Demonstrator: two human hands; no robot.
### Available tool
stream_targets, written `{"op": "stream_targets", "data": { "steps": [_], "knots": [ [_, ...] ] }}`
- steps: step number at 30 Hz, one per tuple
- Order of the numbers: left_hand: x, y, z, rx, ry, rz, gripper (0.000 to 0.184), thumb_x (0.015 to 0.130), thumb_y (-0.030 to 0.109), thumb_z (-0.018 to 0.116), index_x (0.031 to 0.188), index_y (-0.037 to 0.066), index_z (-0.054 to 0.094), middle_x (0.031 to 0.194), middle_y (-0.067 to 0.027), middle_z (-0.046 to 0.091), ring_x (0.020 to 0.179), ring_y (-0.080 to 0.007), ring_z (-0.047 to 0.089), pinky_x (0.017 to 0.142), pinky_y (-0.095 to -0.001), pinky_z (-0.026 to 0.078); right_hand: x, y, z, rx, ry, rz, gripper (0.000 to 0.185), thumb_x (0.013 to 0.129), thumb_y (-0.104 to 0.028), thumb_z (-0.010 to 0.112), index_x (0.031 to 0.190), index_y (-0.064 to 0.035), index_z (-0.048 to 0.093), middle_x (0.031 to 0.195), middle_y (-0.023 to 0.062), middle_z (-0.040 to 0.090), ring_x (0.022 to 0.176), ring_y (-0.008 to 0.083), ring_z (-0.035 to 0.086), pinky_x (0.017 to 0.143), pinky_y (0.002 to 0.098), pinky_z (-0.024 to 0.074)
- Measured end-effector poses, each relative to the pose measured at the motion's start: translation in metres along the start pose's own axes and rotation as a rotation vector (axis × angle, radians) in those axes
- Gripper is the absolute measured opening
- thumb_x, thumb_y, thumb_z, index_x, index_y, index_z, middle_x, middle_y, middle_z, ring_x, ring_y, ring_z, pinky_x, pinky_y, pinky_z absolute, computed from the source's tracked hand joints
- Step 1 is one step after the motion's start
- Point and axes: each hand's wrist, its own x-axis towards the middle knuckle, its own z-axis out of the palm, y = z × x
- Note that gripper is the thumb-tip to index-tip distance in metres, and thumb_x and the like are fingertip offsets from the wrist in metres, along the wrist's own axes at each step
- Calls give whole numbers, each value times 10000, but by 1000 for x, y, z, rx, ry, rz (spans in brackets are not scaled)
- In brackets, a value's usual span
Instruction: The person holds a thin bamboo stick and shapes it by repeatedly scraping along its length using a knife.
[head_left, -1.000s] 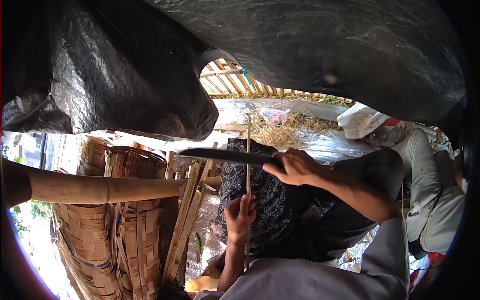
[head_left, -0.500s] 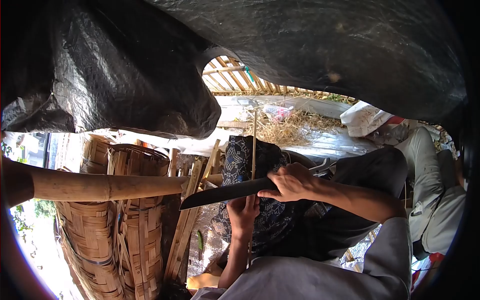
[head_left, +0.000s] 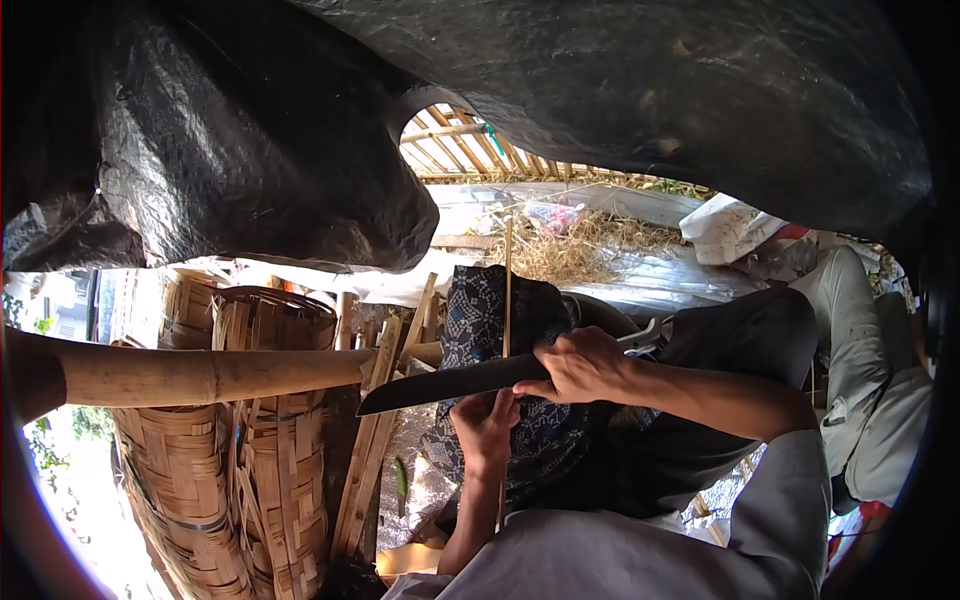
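Overhead, a black plastic sheet hangs in folds above the bamboo pole, which runs level across the left side of the view. Woven baskets stand behind the pole, showing above and below it, and split slats lean at a slant by its right end. Below that end lies the ground, bright in patches, with a slim green thing on it. Up and right of the pole, straw is strewn over pale sheeting, and farther up shows a slatted fence. Just right of the pole's end is a dark patterned cloth; before it a thin strip stands nearly upright, the left hand's fingers closed around it. The right hand is wrapped tightly about the handle of a dark-bladed knife, its tip pointing toward the pole, its blade crossing the strip; whether they touch I cannot tell. Well right of the pole are another person's pale trousers.
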Motion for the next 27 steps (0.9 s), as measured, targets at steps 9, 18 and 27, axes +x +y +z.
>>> {"op": "stream_targets", "data": {
  "steps": [9,18,27],
  "knots": [
    [0,6,5,-1,40,-53,97,823,27,594,817,-69,601,657,-66,576,475,-62,448,405,-197,322,3,12,-9,4,-190,48,589,795,-587,497,638,-20,539,453,132,499,374,266,528,353,362,421],
    [2,2,5,6,50,42,33,799,-24,596,784,-52,590,631,-43,549,467,-56,441,404,-198,318,-4,-2,-5,-8,-39,20,660,789,-637,451,509,-40,487,370,97,434,321,218,485,319,334,392],
    [4,2,13,-32,129,98,46,758,-58,622,761,-47,578,600,-58,551,470,-87,479,404,-217,349,-3,0,-6,-3,-86,45,647,797,-620,453,494,-49,487,367,93,426,321,207,485,328,331,402]
  ]
}}
